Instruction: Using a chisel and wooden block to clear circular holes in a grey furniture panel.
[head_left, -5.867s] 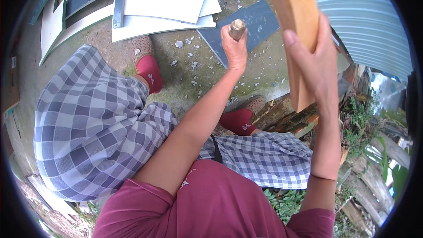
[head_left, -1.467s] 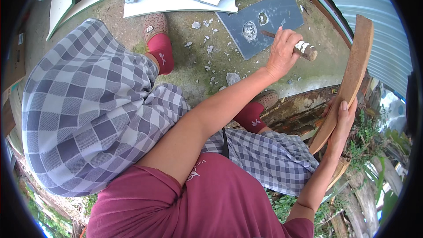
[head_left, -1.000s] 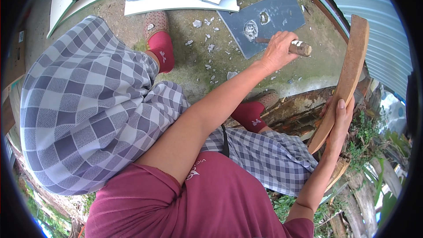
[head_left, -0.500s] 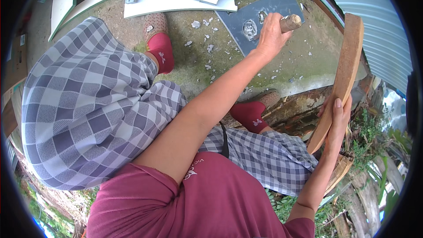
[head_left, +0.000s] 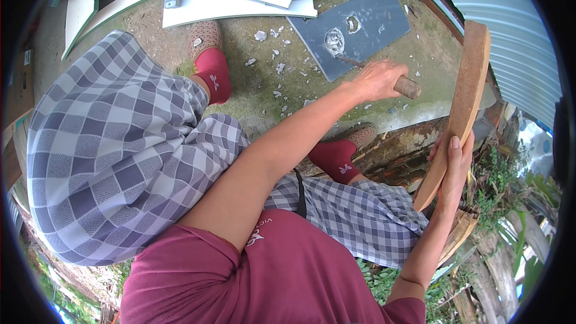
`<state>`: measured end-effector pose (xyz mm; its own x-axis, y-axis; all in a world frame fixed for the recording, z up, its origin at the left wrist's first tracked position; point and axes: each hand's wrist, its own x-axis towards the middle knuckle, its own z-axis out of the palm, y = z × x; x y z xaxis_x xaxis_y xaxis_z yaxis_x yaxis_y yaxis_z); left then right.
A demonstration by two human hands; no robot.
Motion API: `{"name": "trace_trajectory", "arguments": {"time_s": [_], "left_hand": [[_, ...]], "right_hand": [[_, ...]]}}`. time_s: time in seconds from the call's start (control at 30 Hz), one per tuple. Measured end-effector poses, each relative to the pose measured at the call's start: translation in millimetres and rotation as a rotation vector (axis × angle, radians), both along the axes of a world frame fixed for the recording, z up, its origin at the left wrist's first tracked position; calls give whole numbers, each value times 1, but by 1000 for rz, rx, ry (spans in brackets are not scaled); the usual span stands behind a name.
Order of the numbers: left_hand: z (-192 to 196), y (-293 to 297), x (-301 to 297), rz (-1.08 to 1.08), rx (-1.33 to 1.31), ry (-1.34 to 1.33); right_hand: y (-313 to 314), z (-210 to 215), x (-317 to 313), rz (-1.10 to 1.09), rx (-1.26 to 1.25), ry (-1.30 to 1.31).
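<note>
Grey panel [head_left: 383, 15] flat on floor [head_left: 255, 87] — two ragged hollows broken in, most of its face intact; hollow depth and work remaining: cannot tell. Panel lies ahead of both hands. Left hand [head_left: 379, 79] grips chisel [head_left: 408, 88], tip beside larger hollow [head_left: 334, 42]; right hand [head_left: 454, 159] grips wooden bar [head_left: 463, 90], clear of chisel.

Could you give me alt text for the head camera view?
A person's left grip holds a wooden-handled tool, its tip at a damaged dark panel; the right grip holds a length of wood. Pale fragments litter the ground.
</note>
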<state>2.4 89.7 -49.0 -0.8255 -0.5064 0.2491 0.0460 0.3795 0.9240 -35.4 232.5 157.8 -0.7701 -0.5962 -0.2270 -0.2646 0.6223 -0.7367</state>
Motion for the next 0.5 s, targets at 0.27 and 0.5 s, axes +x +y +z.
{"name": "trace_trajectory", "arguments": {"time_s": [0.27, 0.5], "left_hand": [[4, 3, -3, -40, 12, -9], [3, 3, -5, 144, 38, 66]], "right_hand": [[6, -3, -6, -1, 7, 0], [5, -1, -4, -16, -9, 14]]}}
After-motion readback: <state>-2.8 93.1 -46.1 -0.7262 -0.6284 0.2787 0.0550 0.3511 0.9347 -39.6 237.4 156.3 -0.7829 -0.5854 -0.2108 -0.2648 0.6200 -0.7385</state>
